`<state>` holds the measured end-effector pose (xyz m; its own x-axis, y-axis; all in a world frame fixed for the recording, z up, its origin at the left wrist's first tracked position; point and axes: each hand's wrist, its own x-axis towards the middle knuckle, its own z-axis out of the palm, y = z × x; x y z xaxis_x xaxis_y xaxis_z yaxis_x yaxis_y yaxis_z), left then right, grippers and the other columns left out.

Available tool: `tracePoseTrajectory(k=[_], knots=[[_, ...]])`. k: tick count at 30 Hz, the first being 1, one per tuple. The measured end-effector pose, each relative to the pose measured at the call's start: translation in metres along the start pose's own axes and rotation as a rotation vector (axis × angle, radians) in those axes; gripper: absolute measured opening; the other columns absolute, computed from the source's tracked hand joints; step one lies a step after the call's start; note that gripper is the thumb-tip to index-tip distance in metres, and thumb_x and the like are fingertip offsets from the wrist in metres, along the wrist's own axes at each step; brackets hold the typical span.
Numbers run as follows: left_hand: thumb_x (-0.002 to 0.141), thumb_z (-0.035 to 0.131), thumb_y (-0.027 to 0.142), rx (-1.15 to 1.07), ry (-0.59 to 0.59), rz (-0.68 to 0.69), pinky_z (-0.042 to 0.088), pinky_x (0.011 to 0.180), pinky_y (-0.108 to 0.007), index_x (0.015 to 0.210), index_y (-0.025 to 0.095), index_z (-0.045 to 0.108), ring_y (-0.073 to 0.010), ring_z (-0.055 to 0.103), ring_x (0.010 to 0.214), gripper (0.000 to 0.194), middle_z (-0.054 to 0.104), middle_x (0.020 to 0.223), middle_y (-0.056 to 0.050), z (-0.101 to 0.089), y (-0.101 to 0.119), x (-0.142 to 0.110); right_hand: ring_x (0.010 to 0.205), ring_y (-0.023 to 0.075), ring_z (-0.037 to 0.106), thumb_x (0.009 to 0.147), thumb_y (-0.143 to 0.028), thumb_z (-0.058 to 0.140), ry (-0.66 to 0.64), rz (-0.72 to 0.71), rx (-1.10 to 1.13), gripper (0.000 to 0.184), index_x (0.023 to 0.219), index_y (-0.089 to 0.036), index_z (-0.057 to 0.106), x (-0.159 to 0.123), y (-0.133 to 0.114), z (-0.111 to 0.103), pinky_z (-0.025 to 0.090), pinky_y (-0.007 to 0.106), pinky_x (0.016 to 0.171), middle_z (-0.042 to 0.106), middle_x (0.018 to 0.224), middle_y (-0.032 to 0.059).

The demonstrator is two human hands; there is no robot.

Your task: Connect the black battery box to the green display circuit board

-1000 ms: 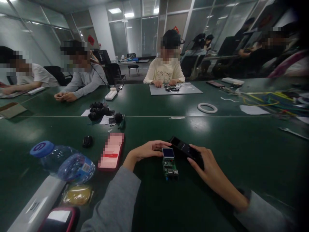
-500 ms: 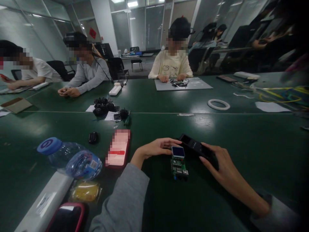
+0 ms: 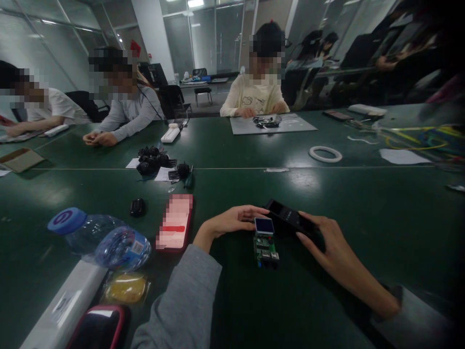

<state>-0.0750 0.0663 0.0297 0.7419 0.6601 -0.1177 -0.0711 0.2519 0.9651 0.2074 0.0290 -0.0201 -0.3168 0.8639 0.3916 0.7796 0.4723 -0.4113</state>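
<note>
"How many of the wearer's hands reach your feed?"

"Two: I count one left hand [image 3: 232,221] and one right hand [image 3: 329,245]."

"Electronics near them?"

"One circuit board [image 3: 267,247], one black device [image 3: 290,218]."

"Phones at the near edge?"

"Two, I make it: one pink phone [image 3: 176,215], one dark-screened phone [image 3: 97,328]."

"Other things?"

"I get one bottle [image 3: 123,247], one yellow packet [image 3: 127,289], one small black case [image 3: 137,207], one white ring [image 3: 310,154], one gray panel [image 3: 241,127]."

"People?"

"Three people [image 3: 252,99] facing me; the blurred figures [image 3: 417,68] at right I can't number."
</note>
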Motion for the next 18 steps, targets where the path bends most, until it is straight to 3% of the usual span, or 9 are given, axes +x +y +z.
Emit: tracePoseTrajectory(k=[10,15,18], knots=[[0.075,0.061,0.011,-0.009,-0.026,0.047,0.031,0.104,-0.046,0.124,0.021,0.050,-0.0217,0.049,0.119,0.051,0.053,0.127,-0.010,-0.001,-0.005,0.002,0.109,0.0250,0.045,0.089,-0.043,0.047,0.003,0.010,0.038,0.049,0.130,-0.019,0.038,0.002,-0.007,-0.006,0.041,0.042,0.093,0.049,0.121,0.0107],[0.076,0.061,0.014,0.042,0.041,0.061,0.032,0.104,-0.046,0.122,0.021,0.051,-0.0221,0.050,0.119,0.048,0.055,0.127,-0.010,0.010,-0.006,-0.001,0.108,0.0242,0.045,0.089,-0.037,0.048,0.034,-0.008,0.069,0.045,0.129,-0.019,0.038,0.001,-0.014,-0.011,0.039,0.043,0.094,0.049,0.119,0.0102],[0.075,0.063,0.017,0.122,0.156,0.096,0.034,0.103,-0.044,0.118,0.020,0.054,-0.0222,0.052,0.116,0.044,0.056,0.126,-0.009,0.022,-0.013,0.000,0.107,0.0236,0.046,0.089,-0.035,0.048,0.062,-0.022,0.065,0.043,0.128,-0.019,0.039,-0.002,-0.018,-0.014,0.040,0.042,0.094,0.050,0.116,0.0098]])
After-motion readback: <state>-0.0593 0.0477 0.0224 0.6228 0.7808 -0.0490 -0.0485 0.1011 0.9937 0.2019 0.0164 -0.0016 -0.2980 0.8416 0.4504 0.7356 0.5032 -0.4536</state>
